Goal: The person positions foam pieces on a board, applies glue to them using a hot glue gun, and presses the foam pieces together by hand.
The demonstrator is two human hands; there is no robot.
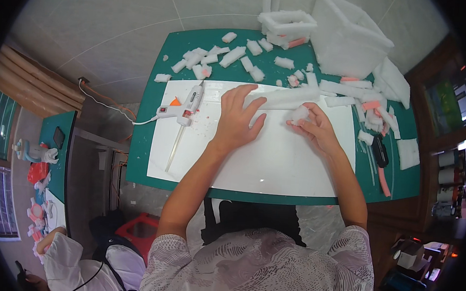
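Observation:
My right hand (319, 130) pinches a small white foam piece (299, 115) between thumb and fingers, above the white board (274, 166). Spread out over the middle of the board, my left hand (240, 119) has its fingers apart and grips nothing. Beyond both hands lies a long white foam strip (286, 99); the left fingertips are close to its left end, and I cannot tell if they touch it. To the left of that hand, a white glue gun (187, 106) with an orange trigger rests on the board, a clear glue stick (175, 150) beside it.
Several foam offcuts (233, 56) lie on the green mat (175, 46) at the back. A foam frame (288, 23) and a large foam box (349, 40) stand at the back right. A black-handled cutter (380, 152) lies at right. Another person (76, 261) sits at lower left.

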